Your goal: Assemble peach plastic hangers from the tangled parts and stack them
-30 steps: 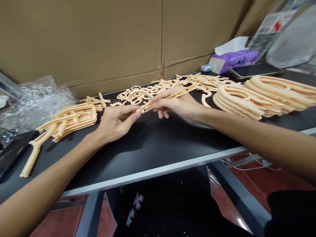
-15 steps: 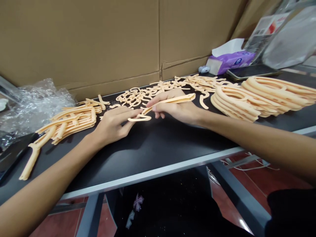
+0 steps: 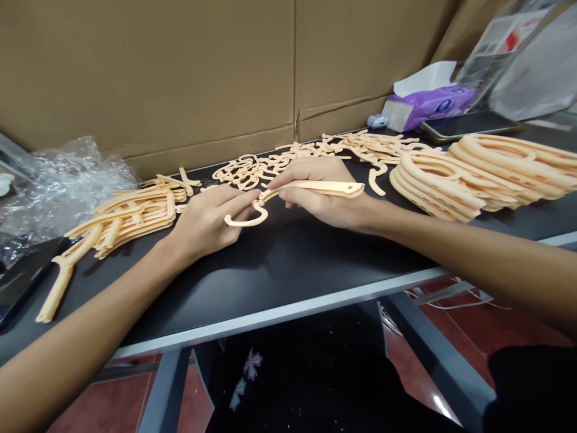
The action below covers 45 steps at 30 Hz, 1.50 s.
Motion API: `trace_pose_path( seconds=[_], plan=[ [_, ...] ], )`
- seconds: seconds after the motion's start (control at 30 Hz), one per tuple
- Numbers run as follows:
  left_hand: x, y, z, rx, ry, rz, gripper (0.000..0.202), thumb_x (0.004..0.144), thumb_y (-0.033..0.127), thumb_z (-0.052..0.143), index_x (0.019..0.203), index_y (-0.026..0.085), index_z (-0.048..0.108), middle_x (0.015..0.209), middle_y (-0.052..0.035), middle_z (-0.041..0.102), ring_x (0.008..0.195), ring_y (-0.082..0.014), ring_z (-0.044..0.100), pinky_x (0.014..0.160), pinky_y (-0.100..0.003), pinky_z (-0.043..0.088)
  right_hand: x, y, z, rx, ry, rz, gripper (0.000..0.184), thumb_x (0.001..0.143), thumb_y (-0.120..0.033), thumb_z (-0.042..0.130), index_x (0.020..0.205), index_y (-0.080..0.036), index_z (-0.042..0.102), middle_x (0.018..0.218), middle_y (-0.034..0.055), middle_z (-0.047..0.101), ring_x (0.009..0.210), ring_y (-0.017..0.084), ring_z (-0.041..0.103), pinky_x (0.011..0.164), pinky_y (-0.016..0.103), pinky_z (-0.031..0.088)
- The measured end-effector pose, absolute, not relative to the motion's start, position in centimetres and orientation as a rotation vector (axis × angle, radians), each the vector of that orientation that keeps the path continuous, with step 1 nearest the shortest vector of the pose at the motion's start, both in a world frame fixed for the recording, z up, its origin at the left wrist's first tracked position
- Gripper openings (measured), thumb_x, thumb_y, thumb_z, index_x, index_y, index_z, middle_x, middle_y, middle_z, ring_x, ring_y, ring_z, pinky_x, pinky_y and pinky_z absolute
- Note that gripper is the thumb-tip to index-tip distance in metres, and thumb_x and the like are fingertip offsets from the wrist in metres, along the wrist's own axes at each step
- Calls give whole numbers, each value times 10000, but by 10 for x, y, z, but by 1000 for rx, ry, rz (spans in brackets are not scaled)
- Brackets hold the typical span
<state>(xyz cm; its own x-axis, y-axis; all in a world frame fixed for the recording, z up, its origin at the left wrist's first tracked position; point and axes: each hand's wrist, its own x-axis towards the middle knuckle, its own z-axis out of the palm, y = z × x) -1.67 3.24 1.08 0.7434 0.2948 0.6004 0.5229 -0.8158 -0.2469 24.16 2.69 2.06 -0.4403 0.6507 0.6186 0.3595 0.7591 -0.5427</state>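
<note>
Pinching a peach plastic hanger piece firmly between the thumb and fingers of the right hand, over the black tabletop. Keeping the left hand loose, its fingertips just beside the curved hook, not clamping. Showing a tangled pile of similar pieces behind, and stacked hanger loops at right.

Peach plastic hanger piece up now, long flat bar running nearly level, small hole near right end. Left end narrows into open hook, curling nearward, tip pointing left. Bar pinched in right hand, hook neck right by left hand.
</note>
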Motion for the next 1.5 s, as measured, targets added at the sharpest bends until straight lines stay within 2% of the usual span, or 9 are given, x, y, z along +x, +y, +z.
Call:
trace_pose_path(
  seconds=[0.2,0.47,0.7,1.03,1.2,1.33,1.5],
  plan=[
    [-18,33,10,-2448,-651,-682,284,1040,249,525,1208,161,737,914,-100,759,800,-201,696,707,-306,543,244,27,19,-766,-2139,274,262,904,-155,547,973,-185,798,972,48,798,905,192,686,900,371,516],
    [-13,29,10,-2404,-658,-658,181,1011,212,554,1035,193,733,862,-53,782,739,-186,703,623,-298,471,243,30,12,-622,-2179,9,269,972,-199,518,998,-186,785,1013,69,796,943,203,697,882,374,525],
    [-13,27,12,-2309,-605,-689,164,981,154,564,969,183,725,838,-30,793,705,-174,708,602,-287,458,242,34,8,-554,-2166,15,253,980,-169,517,985,-177,769,993,62,786,931,183,695,866,348,524],
    [-16,26,12,-2326,-624,-564,167,985,179,549,1012,199,713,879,-38,805,728,-178,714,623,-289,491,244,35,6,-419,-2192,-5,245,978,-137,524,1001,-176,765,954,65,774,895,181,701,834,341,551],
    [-16,26,13,-2310,-591,-511,145,993,213,576,1012,206,719,885,-39,811,741,-188,721,611,-299,486,245,36,6,-371,-2237,-37,280,985,-120,504,1039,-129,778,984,97,779,912,180,713,852,328,557],
    [-14,25,14,-2319,-579,-503,155,976,169,574,1020,209,718,919,-33,821,733,-183,718,607,-302,476,244,36,8,-394,-2258,13,291,985,-126,503,1032,-118,789,976,96,790,906,173,718,853,312,548],
    [-13,24,15,-2325,-540,-567,200,932,116,565,1036,197,715,847,-34,801,713,-187,715,585,-293,472,243,37,9,-433,-2247,78,306,979,-139,491,999,-139,797,971,80,802,894,168,717,854,317,537]
  ],
)
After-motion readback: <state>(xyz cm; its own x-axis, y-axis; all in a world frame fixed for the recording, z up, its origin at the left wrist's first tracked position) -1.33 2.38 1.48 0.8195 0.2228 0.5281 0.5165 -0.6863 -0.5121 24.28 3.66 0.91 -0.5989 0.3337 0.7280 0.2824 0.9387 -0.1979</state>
